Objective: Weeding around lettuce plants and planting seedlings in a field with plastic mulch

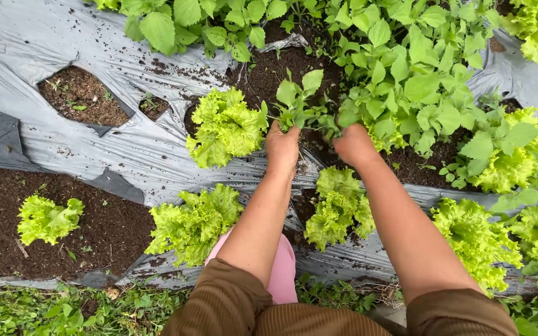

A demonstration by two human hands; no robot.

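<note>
head view, looking straight down on a garden bed under grey plastic sheeting (pixel 126 149), and both bare arms are stretched forward. left hand (pixel 282 147) is curled tight around the stems of a small leafy weed (pixel 300 102) growing out of the dark soil (pixel 275 71), fingers closed on it, just beside a frilly lettuce head (pixel 225 127). right hand (pixel 354 144) is buried at the base of a big clump of broad-leaved green plants (pixel 406 81), fingers hidden among the leaves, so i cannot tell how far it is closed or whether it grips anything. more lettuce (pixel 334 208) sits between the forearms, another one (pixel 48 218) well off to the left in open soil, and a pink object (pixel 284 267) shows under the left arm.
</note>
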